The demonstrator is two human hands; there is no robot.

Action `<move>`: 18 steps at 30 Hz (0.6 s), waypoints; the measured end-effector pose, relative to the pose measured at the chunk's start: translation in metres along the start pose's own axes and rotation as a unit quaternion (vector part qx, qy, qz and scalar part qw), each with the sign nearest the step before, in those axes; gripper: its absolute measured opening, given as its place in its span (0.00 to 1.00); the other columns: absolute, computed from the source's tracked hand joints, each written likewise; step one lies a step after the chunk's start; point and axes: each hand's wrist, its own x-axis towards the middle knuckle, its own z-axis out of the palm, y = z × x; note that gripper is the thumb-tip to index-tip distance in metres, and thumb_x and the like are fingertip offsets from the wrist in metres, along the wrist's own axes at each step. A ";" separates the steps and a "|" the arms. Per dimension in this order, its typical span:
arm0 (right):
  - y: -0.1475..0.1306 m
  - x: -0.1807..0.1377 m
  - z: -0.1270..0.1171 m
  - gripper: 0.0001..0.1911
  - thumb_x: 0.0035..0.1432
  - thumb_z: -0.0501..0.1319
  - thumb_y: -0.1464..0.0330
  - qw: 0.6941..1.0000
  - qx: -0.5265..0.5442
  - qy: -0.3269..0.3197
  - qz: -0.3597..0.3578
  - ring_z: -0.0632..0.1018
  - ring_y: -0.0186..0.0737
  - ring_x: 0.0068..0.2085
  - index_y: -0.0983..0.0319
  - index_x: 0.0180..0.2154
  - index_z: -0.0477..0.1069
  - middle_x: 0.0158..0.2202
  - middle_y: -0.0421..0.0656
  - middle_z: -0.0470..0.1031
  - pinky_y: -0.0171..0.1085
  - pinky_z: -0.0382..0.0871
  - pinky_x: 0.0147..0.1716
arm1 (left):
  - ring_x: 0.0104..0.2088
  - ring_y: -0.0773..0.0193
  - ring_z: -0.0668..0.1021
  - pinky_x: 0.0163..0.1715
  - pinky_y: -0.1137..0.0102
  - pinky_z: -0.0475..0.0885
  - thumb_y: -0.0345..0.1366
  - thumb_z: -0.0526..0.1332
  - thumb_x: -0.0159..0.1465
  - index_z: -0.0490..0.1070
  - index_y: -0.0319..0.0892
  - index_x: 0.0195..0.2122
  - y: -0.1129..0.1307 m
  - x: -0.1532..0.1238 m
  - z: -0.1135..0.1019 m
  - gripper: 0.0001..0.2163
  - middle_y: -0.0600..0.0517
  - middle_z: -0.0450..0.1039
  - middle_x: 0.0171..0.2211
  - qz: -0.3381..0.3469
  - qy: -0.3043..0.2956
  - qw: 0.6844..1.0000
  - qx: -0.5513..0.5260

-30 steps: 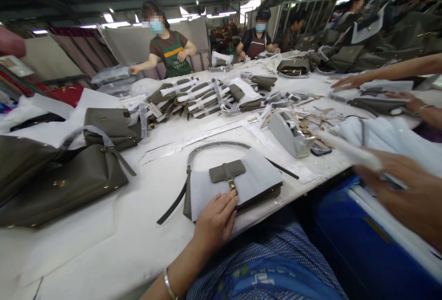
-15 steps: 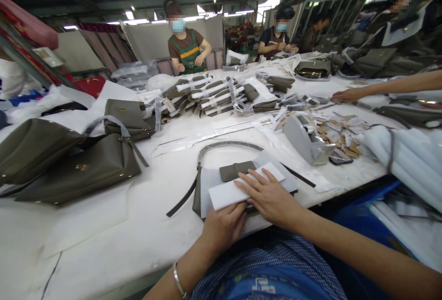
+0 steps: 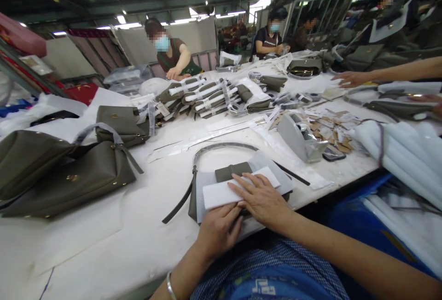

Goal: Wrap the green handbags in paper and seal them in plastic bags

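Observation:
In front of me on the table lies an olive-grey handbag [image 3: 192, 202] with its curved, film-wrapped handle [image 3: 224, 145] standing out toward the far side. Thin white sheeting [image 3: 286, 179] covers much of its upper face. A small olive flap or tab [image 3: 232, 170] shows on top, and a white foam strip [image 3: 217, 195] lies slantwise just below it. My right hand [image 3: 262, 201] rests flat on the strip's right part, fingers spread. Along the strip's near edge, my left hand [image 3: 219, 226] has its fingers curled together at the foam, thumb lower. The bag's near edge is partly hidden by my hands.
Olive bags [image 3: 72, 175] lie at left. Beyond is a pile of wrapped bags [image 3: 210, 97]. A tape dispenser [image 3: 299, 136], a phone [image 3: 333, 153] and paper scraps [image 3: 331, 129] are at right, near white foam rolls [image 3: 400, 152]. A co-worker's hand [image 3: 352, 79] reaches in from the right.
My hands stay on the foam strip with only slight movement. The whole view has shifted a little. The co-worker across the table now leans forward, and the right-hand co-worker's hand has moved.

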 end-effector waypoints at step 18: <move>-0.003 0.004 0.013 0.23 0.65 0.56 0.59 0.997 0.047 0.059 0.017 0.66 0.55 0.60 0.57 0.60 0.64 0.63 0.52 0.63 0.54 0.64 0.53 | 0.62 0.50 0.69 0.54 0.58 0.76 0.32 0.54 0.70 0.47 0.48 0.70 0.001 0.034 -0.006 0.29 0.47 0.57 0.67 -0.018 0.090 0.994 0.057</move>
